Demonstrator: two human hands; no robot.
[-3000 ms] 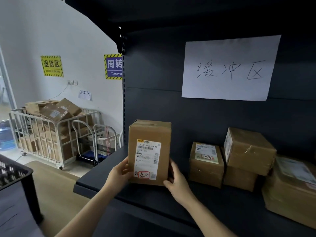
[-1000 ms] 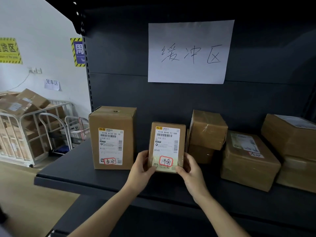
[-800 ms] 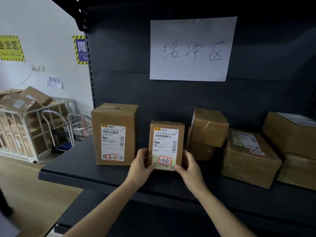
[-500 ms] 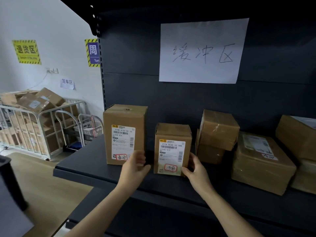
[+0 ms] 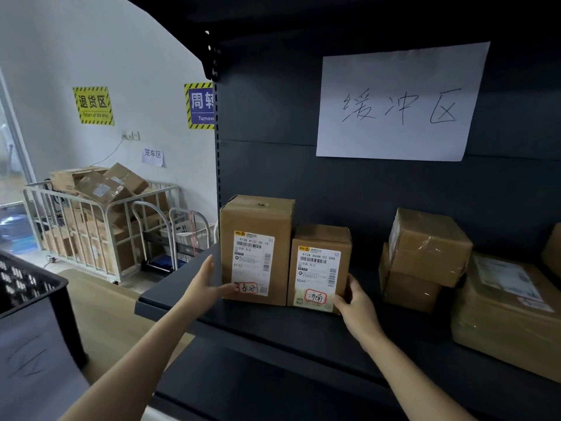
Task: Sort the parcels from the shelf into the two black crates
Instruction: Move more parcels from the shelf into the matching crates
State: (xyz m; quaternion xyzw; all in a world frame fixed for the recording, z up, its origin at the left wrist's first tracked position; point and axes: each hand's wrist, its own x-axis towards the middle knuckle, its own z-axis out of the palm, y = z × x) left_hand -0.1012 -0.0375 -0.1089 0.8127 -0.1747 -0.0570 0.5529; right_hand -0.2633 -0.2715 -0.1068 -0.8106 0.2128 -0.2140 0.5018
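Two brown parcels stand upright and pressed side by side at the left end of the dark shelf (image 5: 273, 335). The tall parcel (image 5: 256, 226) has a white label with a red mark at the bottom. The small parcel (image 5: 318, 238) to its right carries a similar label. My left hand (image 5: 205, 287) lies against the tall parcel's lower left side, thumb on its front. My right hand (image 5: 353, 302) grips the small parcel's lower right edge. One black crate (image 5: 36, 297) shows at the far left, lower than the shelf.
Two stacked parcels (image 5: 428, 247) and a large flat parcel (image 5: 510, 305) sit further right on the shelf. A handwritten paper sign (image 5: 397, 101) hangs on the back panel. A white cage trolley (image 5: 100, 226) full of boxes stands by the wall.
The small parcel was set down and now touches the tall parcel. My left hand moved from the small parcel to the tall parcel's left side. The view shifted left.
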